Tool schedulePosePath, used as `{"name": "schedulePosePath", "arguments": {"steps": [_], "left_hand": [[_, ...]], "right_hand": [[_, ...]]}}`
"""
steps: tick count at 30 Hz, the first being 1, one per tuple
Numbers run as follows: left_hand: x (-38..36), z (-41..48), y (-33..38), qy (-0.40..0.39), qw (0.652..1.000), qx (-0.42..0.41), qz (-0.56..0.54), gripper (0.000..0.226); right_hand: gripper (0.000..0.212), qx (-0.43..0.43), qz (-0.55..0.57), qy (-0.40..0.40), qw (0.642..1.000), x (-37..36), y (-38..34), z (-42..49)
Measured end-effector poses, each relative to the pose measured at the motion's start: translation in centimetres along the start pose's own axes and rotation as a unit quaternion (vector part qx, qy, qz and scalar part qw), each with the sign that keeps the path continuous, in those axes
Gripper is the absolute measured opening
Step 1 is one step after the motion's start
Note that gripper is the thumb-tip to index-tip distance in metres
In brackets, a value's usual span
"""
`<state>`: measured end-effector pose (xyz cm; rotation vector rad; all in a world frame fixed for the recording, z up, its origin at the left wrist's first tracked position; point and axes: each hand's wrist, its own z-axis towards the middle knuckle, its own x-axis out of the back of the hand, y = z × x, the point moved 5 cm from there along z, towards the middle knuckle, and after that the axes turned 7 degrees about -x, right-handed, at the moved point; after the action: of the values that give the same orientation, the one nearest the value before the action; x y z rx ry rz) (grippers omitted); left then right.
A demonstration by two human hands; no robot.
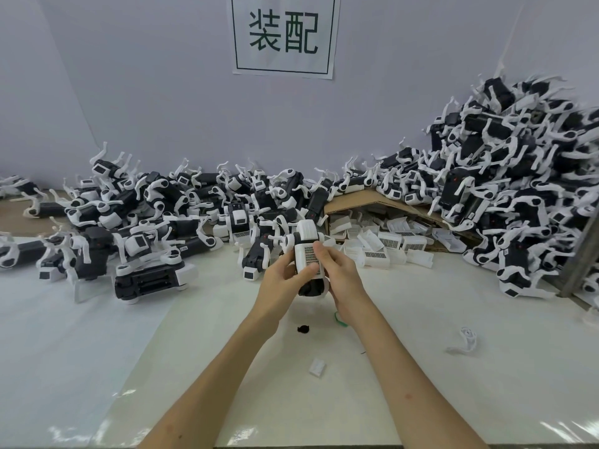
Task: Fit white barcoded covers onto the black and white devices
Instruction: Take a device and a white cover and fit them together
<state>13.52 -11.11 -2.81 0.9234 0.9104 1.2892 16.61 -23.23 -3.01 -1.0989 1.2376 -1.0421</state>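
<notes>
Hands together at centre frame, both clamped on one device [310,288]: left hand [279,277] gripped the body to steady it, right hand [344,280] pinched the barcoded cover [306,252] down against it, probably to seat it. Thumbs hid the cover's edges, so latching couldn't be judged. Beyond, right of centre, a cardboard box [372,202] of spare covers [389,242] lay within reach. Heaped devices [518,176] filled the upper right, farthest ones blurred
</notes>
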Motion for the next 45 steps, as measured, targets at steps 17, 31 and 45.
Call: {"name": "schedulePosePath", "arguments": {"steps": [17,31,45], "left_hand": [[-0.6,-0.1,-0.3,0.037,0.977,-0.032,0.205,0.047],[-0.6,-0.4,0.0,-0.063,0.997,0.002,0.039,0.035],[0.6,-0.5,-0.4,0.055,0.992,0.097,-0.055,0.024]], "right_hand": [[0.008,0.018,-0.018,-0.004,1.000,0.0,0.1,-0.1],[0.031,-0.038,0.017,0.018,0.999,0.3,0.6,0.1],[0.022,0.008,-0.051,-0.076,0.996,-0.9,0.1,-0.5]]}}
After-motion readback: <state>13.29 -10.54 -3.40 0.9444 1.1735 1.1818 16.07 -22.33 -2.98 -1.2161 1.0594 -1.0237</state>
